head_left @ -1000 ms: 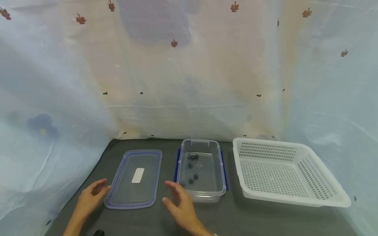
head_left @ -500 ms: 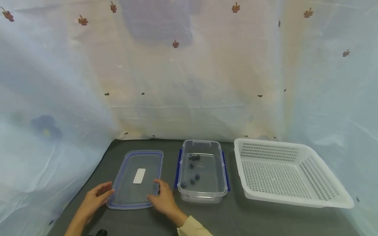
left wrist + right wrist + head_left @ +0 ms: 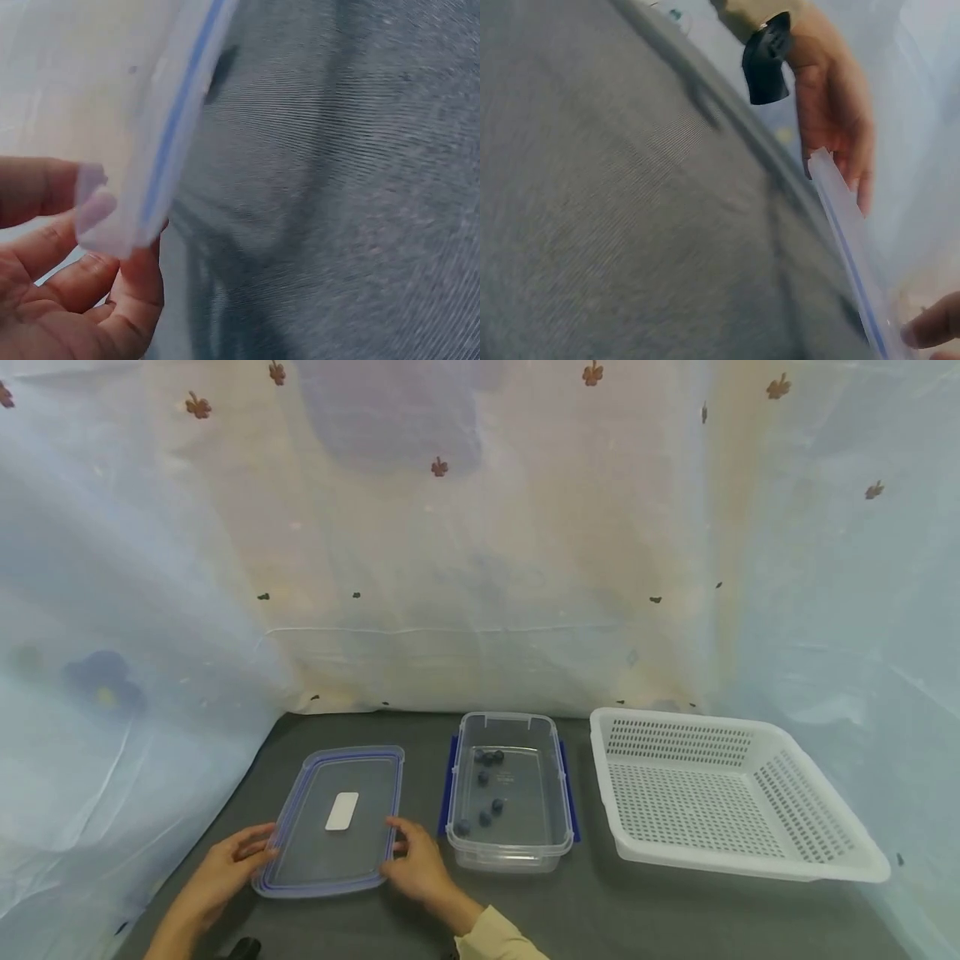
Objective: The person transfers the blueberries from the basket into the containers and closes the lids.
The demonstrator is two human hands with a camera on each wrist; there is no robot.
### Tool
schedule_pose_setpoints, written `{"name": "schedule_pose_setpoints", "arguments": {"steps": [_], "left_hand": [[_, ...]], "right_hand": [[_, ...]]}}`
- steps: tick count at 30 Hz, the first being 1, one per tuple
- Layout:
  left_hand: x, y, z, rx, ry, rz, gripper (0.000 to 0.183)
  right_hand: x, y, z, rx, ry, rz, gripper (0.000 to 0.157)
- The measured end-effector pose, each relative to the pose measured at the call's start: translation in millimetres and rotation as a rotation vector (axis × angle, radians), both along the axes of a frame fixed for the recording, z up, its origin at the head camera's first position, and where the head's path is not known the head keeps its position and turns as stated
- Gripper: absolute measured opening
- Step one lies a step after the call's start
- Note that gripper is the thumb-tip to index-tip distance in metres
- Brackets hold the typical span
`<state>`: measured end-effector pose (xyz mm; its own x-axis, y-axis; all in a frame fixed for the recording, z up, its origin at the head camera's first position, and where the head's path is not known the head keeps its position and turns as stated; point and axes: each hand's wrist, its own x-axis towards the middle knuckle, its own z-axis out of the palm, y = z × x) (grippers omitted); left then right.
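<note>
A clear plastic container lid [image 3: 360, 852] with a blue seal and a white label is between my two hands, tilted with its edge off the grey cloth in the wrist views. My left hand [image 3: 222, 872] pinches its left edge; fingers and thumb show at the lid's corner in the left wrist view. On the opposite edge, my right hand [image 3: 422, 868] grips with thumb and fingers. Just to the right stands a clear plastic container [image 3: 536, 810] with blue side clips, uncovered. Several blueberries [image 3: 498, 807] lie on its left half.
A white perforated basket [image 3: 693, 810] stands at the right of the grey-covered table [image 3: 585, 910]. Pale patterned sheeting [image 3: 480, 543] hangs behind and along both sides. A small black object [image 3: 245, 948] shows at the bottom edge near the left forearm.
My right hand has moved left from beside the container to the lid's right edge, and my left hand has closed on its left edge. The lid has shifted slightly left and toward me.
</note>
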<state>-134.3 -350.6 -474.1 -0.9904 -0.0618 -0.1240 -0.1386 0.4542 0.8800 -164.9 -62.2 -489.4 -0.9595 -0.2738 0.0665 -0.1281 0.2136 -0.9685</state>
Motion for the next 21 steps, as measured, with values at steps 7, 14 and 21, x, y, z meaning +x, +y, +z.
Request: {"name": "schedule_pose_setpoints", "arguments": {"steps": [7,14,21], "left_hand": [[8.5,0.0,21.5,-0.052,0.075,-0.009,0.049],[11.9,8.4,51.5,-0.072,0.14,-0.046,0.052],[8.4,30.0,72.1,0.04,0.16,-0.056,0.057]], "right_hand": [[1.9,7.4,16.4,-0.109,-0.053,0.042,0.063],[7.0,19.5,43.9,-0.212,-0.053,0.061,0.062],[2.7,43.6,69.6,-0.34,-0.047,0.07,0.062]]}}
